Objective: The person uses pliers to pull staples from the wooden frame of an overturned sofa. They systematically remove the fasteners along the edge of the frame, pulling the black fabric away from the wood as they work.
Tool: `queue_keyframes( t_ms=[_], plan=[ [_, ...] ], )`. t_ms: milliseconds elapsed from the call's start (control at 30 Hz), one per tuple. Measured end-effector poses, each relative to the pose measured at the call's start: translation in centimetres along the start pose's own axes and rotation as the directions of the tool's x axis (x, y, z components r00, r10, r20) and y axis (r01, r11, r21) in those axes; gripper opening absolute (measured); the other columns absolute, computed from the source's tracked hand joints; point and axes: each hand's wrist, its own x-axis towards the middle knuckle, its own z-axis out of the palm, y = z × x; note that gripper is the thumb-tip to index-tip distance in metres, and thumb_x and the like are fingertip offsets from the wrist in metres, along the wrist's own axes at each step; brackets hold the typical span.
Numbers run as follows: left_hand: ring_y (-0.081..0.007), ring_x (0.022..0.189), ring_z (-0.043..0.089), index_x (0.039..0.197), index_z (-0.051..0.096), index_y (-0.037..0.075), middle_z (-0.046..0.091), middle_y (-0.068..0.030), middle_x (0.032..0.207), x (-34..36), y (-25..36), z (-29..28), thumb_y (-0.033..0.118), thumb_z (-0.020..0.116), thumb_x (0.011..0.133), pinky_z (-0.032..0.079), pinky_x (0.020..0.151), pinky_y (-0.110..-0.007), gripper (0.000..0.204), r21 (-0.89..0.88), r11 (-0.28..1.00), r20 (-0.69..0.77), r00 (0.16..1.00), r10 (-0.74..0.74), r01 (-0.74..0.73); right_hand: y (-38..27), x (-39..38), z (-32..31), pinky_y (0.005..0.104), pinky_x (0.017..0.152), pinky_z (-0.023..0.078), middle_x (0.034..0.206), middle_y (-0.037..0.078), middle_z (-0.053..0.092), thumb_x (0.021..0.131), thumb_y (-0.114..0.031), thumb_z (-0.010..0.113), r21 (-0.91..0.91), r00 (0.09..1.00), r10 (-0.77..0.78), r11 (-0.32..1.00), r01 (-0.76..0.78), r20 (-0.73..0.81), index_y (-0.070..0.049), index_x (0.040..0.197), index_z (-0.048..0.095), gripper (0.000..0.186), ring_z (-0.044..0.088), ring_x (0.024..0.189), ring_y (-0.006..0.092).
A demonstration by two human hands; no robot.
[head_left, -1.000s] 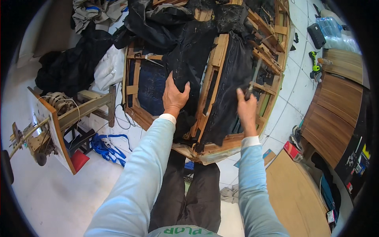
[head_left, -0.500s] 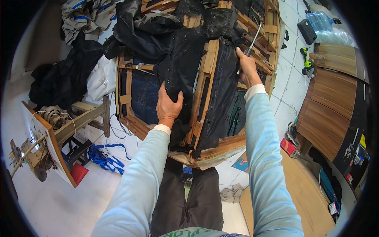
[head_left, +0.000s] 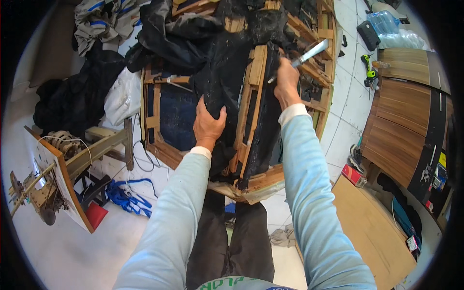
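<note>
A wooden furniture frame (head_left: pixel 255 70) with torn black fabric over it stands before me. My left hand (head_left: pixel 209 126) is curved round a bunched part of the black fabric (head_left: pixel 215 84), thumb on one side and fingers on the other. To the right of a central wooden slat, my right hand (head_left: pixel 288 84) is closed round the handle of a knife. The knife's broad silver blade (head_left: pixel 313 52) points up to the right, above the frame's right side. Most of the handle is hidden in the fist. Dark fabric hangs along the slat just below that hand.
On the left stands a machine on a wooden bench (head_left: pixel 104 140), with blue straps (head_left: pixel 128 195) on the floor beside it. A white plastic bag (head_left: pixel 123 96) and black cloth lie by the frame. At right are a green drill (head_left: pixel 368 72), a wooden cabinet (head_left: pixel 403 104) and a brown board (head_left: pixel 369 237).
My right hand has shifted left, closer to the central slat, and the knife has turned so its flat side shows. The left hand stays on the fabric, nearly unmoved.
</note>
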Motion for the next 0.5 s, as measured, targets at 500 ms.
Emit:
queue_keyframes(
  t_ms=[500],
  plan=[
    [-0.0472,0.133,0.061,0.156,0.045,0.004,0.059,-0.0276,0.149,-1.1,0.0,0.2,0.042,0.079,0.092,0.051,0.11,-0.051,0.083,-0.043,0.999,0.005,1.0,0.008,-0.007,4.4,-31.0,-36.8,0.0357,0.086,0.058,0.106,0.007,0.075,0.108,-0.032,0.061,0.003,0.92,0.386,0.922,-0.387,-0.068,-0.002,0.113,0.072,0.032,0.072,0.091,0.0195]
  ],
)
